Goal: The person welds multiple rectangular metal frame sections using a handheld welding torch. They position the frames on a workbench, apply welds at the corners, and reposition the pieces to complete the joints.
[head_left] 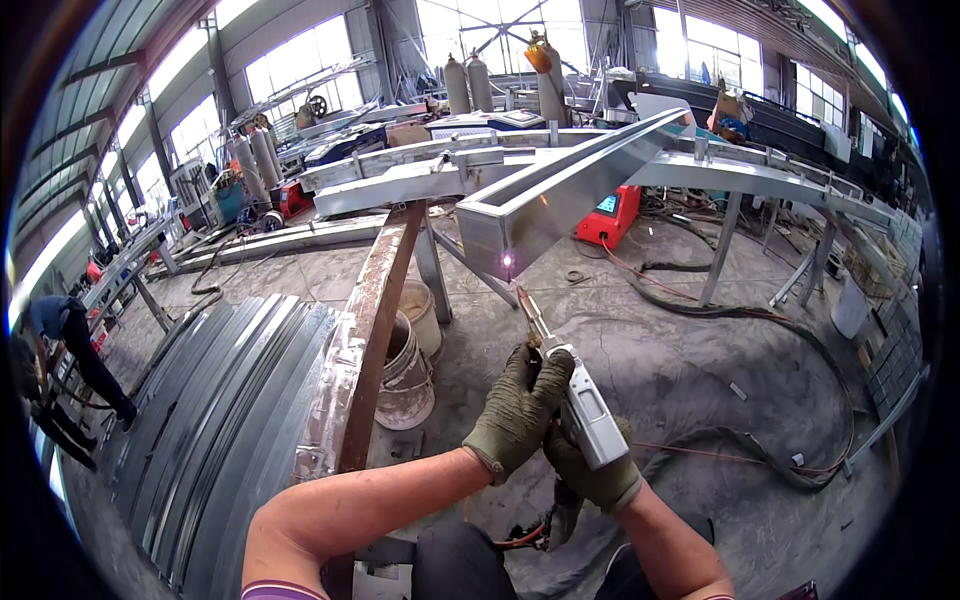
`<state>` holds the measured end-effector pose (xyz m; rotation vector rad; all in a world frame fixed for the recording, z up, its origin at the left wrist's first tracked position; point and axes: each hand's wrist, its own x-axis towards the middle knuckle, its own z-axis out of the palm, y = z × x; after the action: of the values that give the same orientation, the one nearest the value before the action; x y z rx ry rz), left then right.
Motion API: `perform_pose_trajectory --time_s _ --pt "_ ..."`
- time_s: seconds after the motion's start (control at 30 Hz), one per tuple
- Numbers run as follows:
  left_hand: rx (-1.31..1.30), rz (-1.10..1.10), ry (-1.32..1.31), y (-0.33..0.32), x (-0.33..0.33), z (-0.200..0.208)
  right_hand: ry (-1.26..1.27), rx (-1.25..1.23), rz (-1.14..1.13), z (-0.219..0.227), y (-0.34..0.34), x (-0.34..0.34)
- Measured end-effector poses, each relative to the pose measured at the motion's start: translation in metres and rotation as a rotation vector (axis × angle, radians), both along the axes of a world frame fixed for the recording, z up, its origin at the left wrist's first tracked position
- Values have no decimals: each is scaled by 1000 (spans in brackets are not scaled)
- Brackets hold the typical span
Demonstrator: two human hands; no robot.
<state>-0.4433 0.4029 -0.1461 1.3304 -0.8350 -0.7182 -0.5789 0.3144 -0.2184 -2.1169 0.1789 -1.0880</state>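
Observation:
A handheld laser welding gun point(594, 418), with a white-grey body and a copper-coloured tip, points up and forward from my lap. My gloved left hand point(522, 405) is closed around its front part, just behind the nozzle. Further back, my gloved right hand point(603, 474) wraps the grip beneath the body, its fingers partly hidden. Beyond the tip, a long shiny sheet-metal trough point(590, 195) lies slanting across the metal frame point(400, 188). A bright pinkish-white spot glows at the near lower corner of the trough, a little apart from the gun's tip.
A rusty brown beam point(372, 330) runs at my left, beside stained buckets point(404, 385). Long metal strips point(225, 400) lie on the floor. Thick cables point(740, 312) loop at right near a red machine point(613, 220). Another person point(68, 335) stands far left; gas cylinders point(480, 82) stand behind.

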Motion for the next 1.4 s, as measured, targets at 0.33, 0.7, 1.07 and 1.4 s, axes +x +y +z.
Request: perform_pose_trajectory --time_s 0.33,0.7,1.07,1.4 --pt "-90 33 -134 1 -5 16 -70 82 66 20 0 2" --pt "-86 33 -119 0 1 25 -112 -4 32 20 -8 13" --pt "-84 27 -104 -2 7 24 -146 -38 27 23 -8 20" --pt "-95 32 -93 -3 7 21 -164 -71 23 22 -9 20"
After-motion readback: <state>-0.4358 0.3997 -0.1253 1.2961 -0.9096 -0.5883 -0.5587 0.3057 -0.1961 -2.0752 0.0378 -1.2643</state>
